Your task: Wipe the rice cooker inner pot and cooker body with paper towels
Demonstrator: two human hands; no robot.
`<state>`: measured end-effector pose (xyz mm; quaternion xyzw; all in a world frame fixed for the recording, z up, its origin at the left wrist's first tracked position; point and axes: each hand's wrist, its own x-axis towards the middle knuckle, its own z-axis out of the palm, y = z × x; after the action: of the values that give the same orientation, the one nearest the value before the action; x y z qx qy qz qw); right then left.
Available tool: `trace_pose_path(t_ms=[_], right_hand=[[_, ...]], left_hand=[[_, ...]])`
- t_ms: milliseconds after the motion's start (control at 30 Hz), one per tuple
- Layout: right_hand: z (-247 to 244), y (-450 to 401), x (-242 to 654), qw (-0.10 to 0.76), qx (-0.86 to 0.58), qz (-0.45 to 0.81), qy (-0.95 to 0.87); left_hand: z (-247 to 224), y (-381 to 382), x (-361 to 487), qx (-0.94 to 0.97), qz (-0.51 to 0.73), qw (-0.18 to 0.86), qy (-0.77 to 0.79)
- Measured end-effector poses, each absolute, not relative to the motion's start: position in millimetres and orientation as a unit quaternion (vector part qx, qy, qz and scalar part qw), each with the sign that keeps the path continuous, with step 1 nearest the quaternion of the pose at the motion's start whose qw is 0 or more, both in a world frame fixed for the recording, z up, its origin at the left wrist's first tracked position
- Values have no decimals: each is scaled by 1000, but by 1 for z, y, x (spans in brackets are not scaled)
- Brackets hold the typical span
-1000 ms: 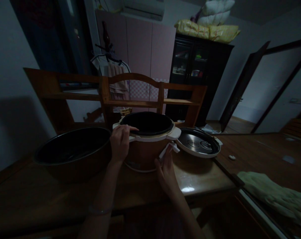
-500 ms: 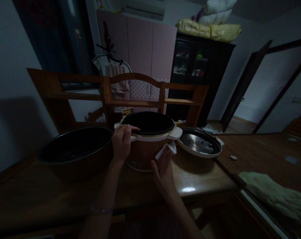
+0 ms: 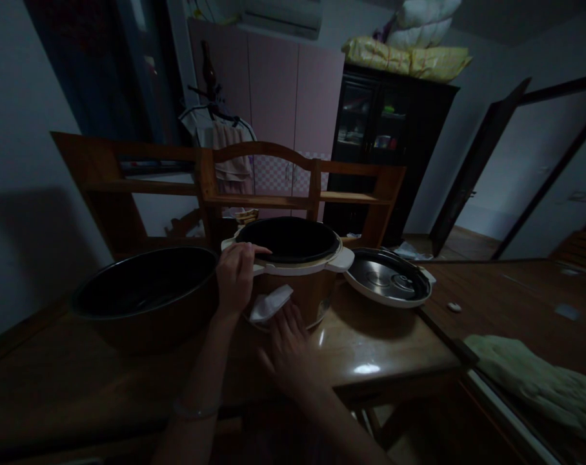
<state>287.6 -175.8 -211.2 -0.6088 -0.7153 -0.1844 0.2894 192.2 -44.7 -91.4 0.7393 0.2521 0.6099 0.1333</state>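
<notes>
In the middle of the head view stands a rice cooker body [image 3: 305, 287] with a white rim, side handles and a dark opening. My left hand [image 3: 235, 274] grips its left rim by the handle, index finger stretched along the edge. A white tissue [image 3: 272, 303] lies against the lower front wall, pressed there by the fingers of my right hand [image 3: 293, 349]. To the left sits a large dark inner pot [image 3: 142, 316]. The cooker's lid [image 3: 388, 278] lies upturned at the right, its steel inner plate showing.
All of these stand on a glossy wooden table [image 3: 370, 352] with a wooden shelf rail [image 3: 264, 201] along its back. A light green cloth [image 3: 530, 381] lies at the lower right. Behind are pink wardrobe doors [image 3: 273, 97] and a dark cabinet [image 3: 394, 129].
My right hand has slid the tissue from the cooker's upper right front to its lower left front. My left hand has kept its hold on the rim.
</notes>
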Motion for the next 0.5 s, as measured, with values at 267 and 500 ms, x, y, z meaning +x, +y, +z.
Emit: trace_pose_path(t_ms=[267, 500], right_hand=[[-241, -184, 282, 295, -651, -169, -678], [-255, -202, 309, 345, -700, -123, -613]], left_hand=[[-91, -45, 192, 738, 615, 137, 241], [-92, -44, 192, 735, 616, 141, 245]])
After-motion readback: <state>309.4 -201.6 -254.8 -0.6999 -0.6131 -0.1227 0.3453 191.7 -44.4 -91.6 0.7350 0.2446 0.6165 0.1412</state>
